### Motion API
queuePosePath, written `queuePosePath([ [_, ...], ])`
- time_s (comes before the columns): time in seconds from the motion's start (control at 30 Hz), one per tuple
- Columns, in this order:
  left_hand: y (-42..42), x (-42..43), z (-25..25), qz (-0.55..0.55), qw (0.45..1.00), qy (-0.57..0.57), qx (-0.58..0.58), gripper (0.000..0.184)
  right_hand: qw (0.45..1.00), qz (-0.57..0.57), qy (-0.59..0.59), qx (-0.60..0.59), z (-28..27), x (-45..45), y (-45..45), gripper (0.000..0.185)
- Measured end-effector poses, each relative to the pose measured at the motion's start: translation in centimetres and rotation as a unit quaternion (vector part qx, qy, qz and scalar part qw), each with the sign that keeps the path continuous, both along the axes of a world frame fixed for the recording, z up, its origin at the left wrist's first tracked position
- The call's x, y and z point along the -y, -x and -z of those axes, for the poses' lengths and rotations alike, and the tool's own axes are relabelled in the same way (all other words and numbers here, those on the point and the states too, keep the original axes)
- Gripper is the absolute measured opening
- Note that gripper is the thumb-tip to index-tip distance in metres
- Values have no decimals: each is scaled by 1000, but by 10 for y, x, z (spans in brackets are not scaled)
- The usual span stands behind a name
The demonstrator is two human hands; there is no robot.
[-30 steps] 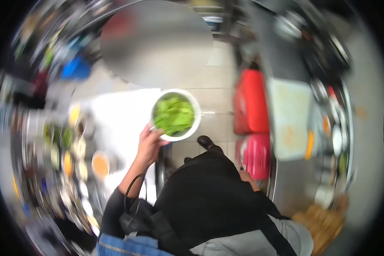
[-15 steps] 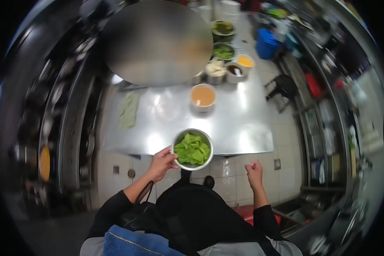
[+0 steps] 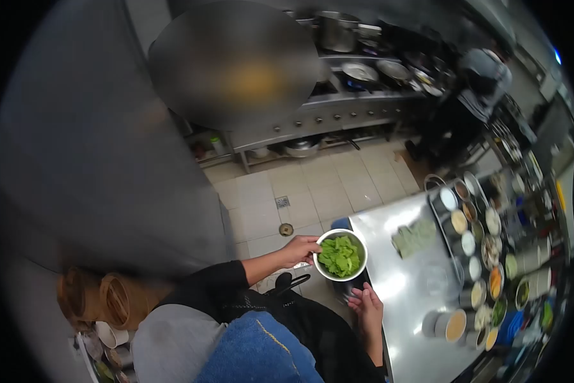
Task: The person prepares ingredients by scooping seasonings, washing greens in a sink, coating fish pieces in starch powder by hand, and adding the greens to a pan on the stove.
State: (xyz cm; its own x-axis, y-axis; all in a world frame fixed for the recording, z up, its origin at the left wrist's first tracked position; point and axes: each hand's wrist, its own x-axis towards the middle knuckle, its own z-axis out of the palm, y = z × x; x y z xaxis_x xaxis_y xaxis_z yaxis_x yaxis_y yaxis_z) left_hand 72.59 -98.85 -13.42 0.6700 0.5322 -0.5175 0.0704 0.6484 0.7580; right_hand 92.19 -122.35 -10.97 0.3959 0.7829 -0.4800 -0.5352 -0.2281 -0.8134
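Observation:
A round pale bowl [image 3: 342,278] of leafy green lettuce [image 3: 339,257] is held up just off the left edge of the steel table. My left hand [image 3: 299,250] grips its rim from the left, thumb and fingers pinching the wall. Below and to the right of the bowl is my right hand [image 3: 368,309], with bent fingers apart and nothing in them. It is close to the bowl, though I cannot tell whether they touch. On the table to the right lies a pale green cloth [image 3: 415,238], and a tub of orange-brown liquid [image 3: 454,325] stands farther along.
Several ingredient containers [image 3: 468,244] line the table's [image 3: 395,300] far side. A stove [image 3: 338,118] with pans runs across the back, where a person [image 3: 482,89] stands at the right. Bamboo steamers [image 3: 126,300] sit at lower left beside a large grey panel [image 3: 102,153]. Tiled floor [image 3: 325,185] lies between.
My view has swung left, bringing the stove, another person and the steamers into sight. The bowl stays in my left hand. My right fist has loosened and come close to the bowl.

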Motion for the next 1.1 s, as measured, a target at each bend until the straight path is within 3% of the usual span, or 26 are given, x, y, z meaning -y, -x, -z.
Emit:
queuePosePath([
  [0.1, 38, -72, -10, 8, 999, 7, 32, 40, 999, 16, 18, -34, -30, -84, 44, 48],
  [0.23, 34, -147, -39, 65, 997, -36, 2, 41, 997, 75, -14, -26, -35, -169, 35, 28],
  [0.33, 31, -175, -34, 62, 997, -40, 9, 41, 998, 14, -15, -64, -32, -209, 19, 14],
  [0.6, 45, -303, -31, 19, 999, -18, 29, 45, 989, -141, -18, -28, -18, -381, -5, 14],
  [0.83, 82, -412, -94, -79, 997, -26, 3, 46, 964, -265, 29, -10, -93, -554, 9, 11],
  [0.9, 89, -440, -113, -129, 988, 61, 54, 46, 959, -280, 30, -17, -104, -593, 10, 15],
  [0.97, 90, -469, -130, -130, 989, 53, 50, 49, 969, -242, 28, -27, -128, -624, 8, 23],
  [1.03, 100, -502, -97, -105, 993, 53, -6, 51, 975, -220, 23, -20, -115, -653, 10, 32],
  [1.1, 122, -530, -32, -67, 996, 38, -40, 54, 980, -197, 12, -1, -102, -675, 21, 33],
])
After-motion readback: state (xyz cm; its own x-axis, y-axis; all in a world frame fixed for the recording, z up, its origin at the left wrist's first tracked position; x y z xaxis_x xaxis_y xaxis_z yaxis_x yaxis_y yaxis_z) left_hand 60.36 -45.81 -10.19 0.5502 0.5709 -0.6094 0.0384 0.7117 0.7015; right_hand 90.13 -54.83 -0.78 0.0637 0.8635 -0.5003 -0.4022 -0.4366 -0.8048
